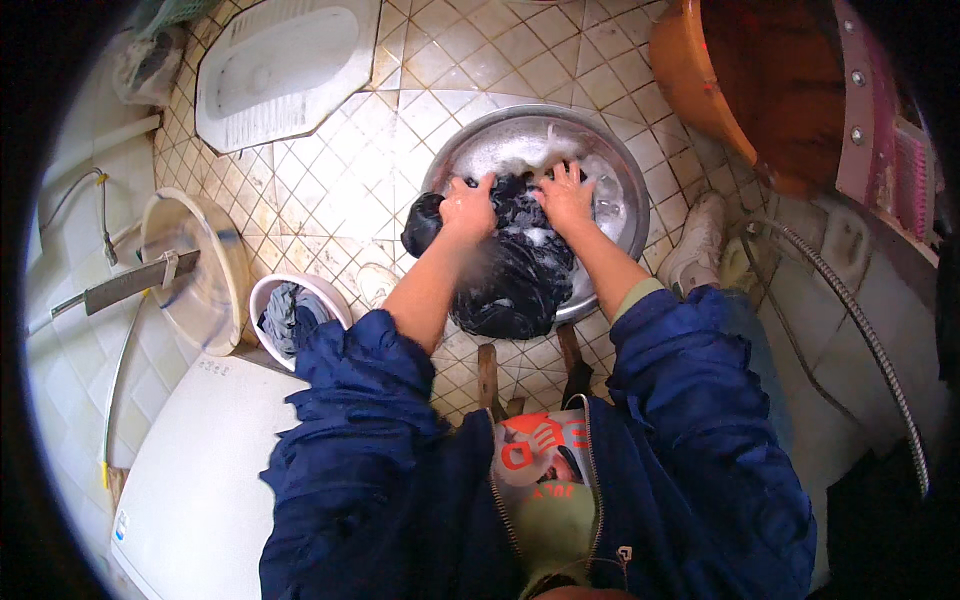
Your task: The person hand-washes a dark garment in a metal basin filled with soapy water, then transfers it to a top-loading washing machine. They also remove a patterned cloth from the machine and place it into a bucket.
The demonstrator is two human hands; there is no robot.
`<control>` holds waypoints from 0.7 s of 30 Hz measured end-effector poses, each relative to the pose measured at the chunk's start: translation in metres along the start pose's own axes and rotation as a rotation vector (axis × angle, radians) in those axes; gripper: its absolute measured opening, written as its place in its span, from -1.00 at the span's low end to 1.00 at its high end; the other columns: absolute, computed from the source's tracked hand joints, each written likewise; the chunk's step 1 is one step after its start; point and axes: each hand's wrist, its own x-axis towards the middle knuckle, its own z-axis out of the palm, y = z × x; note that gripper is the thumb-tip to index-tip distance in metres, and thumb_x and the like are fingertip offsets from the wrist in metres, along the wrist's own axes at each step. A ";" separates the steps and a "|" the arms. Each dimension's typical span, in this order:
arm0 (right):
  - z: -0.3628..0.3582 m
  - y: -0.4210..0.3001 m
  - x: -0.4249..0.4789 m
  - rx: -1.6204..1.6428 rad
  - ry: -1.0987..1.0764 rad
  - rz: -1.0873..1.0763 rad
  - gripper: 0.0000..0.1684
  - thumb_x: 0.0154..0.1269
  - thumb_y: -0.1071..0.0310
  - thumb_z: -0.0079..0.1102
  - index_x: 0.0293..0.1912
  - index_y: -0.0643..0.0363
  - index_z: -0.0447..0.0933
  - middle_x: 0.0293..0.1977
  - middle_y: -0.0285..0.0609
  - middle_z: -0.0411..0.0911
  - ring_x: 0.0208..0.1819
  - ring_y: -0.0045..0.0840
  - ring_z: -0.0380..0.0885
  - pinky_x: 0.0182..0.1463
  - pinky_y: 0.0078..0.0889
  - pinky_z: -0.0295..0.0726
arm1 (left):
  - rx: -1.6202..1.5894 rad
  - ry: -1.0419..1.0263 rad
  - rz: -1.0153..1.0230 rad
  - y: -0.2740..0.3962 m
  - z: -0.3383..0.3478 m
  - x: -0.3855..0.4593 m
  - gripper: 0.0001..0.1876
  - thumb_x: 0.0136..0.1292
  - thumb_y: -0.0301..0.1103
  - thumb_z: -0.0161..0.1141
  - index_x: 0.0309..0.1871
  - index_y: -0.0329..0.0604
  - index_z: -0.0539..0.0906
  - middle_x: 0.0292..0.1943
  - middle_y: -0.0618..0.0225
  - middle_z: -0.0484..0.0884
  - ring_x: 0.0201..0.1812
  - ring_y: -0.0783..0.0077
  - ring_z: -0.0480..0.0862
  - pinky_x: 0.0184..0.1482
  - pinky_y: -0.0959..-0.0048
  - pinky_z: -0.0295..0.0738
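A round metal basin [639, 217] stands on the tiled floor before me with sudsy water in it. Wet black cloth [514, 289] lies bunched in the basin and hangs over its near and left rim. My left hand [469, 204] presses on the cloth at the left, its fingers partly bent into the fabric. To the right, my right hand [566, 196] rests on the cloth's far part with the fingers spread, near white foam [607, 187]. Whether either hand grips a fold cannot be told.
A small pink-white basin [262, 283] holds grey and blue cloth at left, beside a leaning beige basin [191, 285] and a white appliance lid [210, 450]. A squat toilet [289, 67] lies far left. An orange tub [720, 97] and metal hose [862, 322] are at right.
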 end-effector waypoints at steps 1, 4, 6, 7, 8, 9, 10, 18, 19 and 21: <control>-0.001 0.002 0.001 0.094 0.030 0.022 -0.60 0.13 0.07 0.15 -0.02 -0.10 0.48 0.10 -0.20 0.27 0.17 -0.15 0.20 0.04 0.18 0.27 | -0.141 -0.036 -0.086 0.004 0.002 0.010 -0.32 0.06 -0.26 0.09 0.32 0.37 0.18 0.04 -0.13 0.36 0.01 -0.06 0.52 0.01 0.14 0.43; -0.006 0.016 0.007 0.564 0.239 0.043 -0.48 0.04 0.07 0.23 0.01 0.01 0.46 0.02 -0.07 0.35 0.07 -0.09 0.31 0.09 -0.13 0.35 | -0.991 -0.128 -0.201 -0.023 0.024 0.046 -0.31 0.05 -0.17 0.08 0.31 0.02 0.19 0.29 -0.04 0.18 0.24 0.04 0.30 0.21 0.21 0.22; 0.008 0.025 -0.003 0.490 0.355 0.337 -0.36 -0.05 0.09 0.33 0.05 0.11 0.43 0.01 -0.02 0.40 0.05 -0.14 0.38 0.11 -0.16 0.35 | -1.568 -0.253 -0.309 -0.022 0.018 0.043 -0.14 0.04 0.08 0.14 0.39 0.04 0.05 0.37 0.12 0.07 0.36 0.16 0.10 0.28 0.13 0.04; 0.018 0.012 -0.006 0.362 0.371 0.520 -0.35 -0.07 0.11 0.35 0.05 0.14 0.42 -0.01 -0.01 0.43 0.05 -0.17 0.39 0.10 -0.19 0.36 | -1.587 -0.215 -0.346 -0.014 0.018 0.037 -0.13 0.02 0.15 0.14 0.37 0.02 0.08 0.36 0.14 0.07 0.34 0.15 0.11 0.26 0.09 0.07; 0.026 0.000 -0.006 0.565 0.285 0.497 -0.37 -0.06 0.14 0.35 0.03 0.14 0.43 -0.03 0.00 0.46 0.05 -0.18 0.41 0.10 -0.22 0.37 | -1.604 -0.177 -0.383 -0.004 0.018 0.030 -0.11 -0.01 0.23 0.14 0.35 0.00 0.11 0.35 0.15 0.08 0.32 0.13 0.12 0.24 0.06 0.10; 0.024 -0.018 -0.001 0.765 0.205 0.460 -0.39 -0.06 0.17 0.35 0.02 0.15 0.44 -0.06 0.02 0.49 0.05 -0.19 0.42 0.10 -0.26 0.38 | -1.627 -0.129 -0.410 0.003 0.013 0.027 -0.08 -0.03 0.30 0.14 0.33 -0.02 0.14 0.34 0.16 0.09 0.31 0.11 0.14 0.21 0.03 0.12; 0.006 -0.037 -0.004 1.066 0.077 0.416 -0.49 -0.03 0.22 0.30 -0.03 0.15 0.48 -0.10 0.02 0.52 0.02 -0.21 0.43 0.09 -0.30 0.38 | -1.703 -0.176 -0.484 0.005 0.006 0.024 -0.07 -0.05 0.36 0.13 0.30 -0.04 0.19 0.26 0.16 0.23 0.21 0.19 0.27 0.20 0.14 0.21; -0.047 -0.121 -0.026 0.657 0.193 -0.017 -0.66 -0.04 -0.01 0.24 -0.25 -0.11 0.54 -0.21 -0.08 0.37 -0.22 -0.13 0.47 -0.19 -0.13 0.49 | -1.889 -0.201 -0.217 -0.007 0.056 0.032 -0.47 0.10 0.02 0.18 0.04 -0.13 0.50 -0.11 0.18 0.54 -0.04 0.31 0.49 0.02 0.24 0.37; -0.028 -0.109 -0.007 0.563 0.361 0.033 -0.63 -0.03 -0.01 0.22 -0.23 -0.08 0.52 -0.20 -0.05 0.37 -0.24 -0.08 0.48 -0.20 -0.06 0.48 | -1.877 -0.118 -0.259 -0.005 0.054 0.027 -0.51 0.11 -0.01 0.18 0.02 -0.15 0.52 -0.16 0.20 0.56 -0.06 0.33 0.50 0.00 0.28 0.38; -0.023 -0.073 0.025 0.439 0.226 0.272 -0.64 -0.02 0.03 0.20 -0.23 -0.02 0.50 -0.16 0.00 0.38 -0.23 -0.07 0.47 -0.24 -0.01 0.48 | -1.512 -0.042 -0.415 0.007 0.034 0.015 -0.61 0.12 -0.17 0.18 -0.07 -0.27 0.54 -0.21 0.26 0.60 -0.14 0.38 0.52 -0.09 0.41 0.39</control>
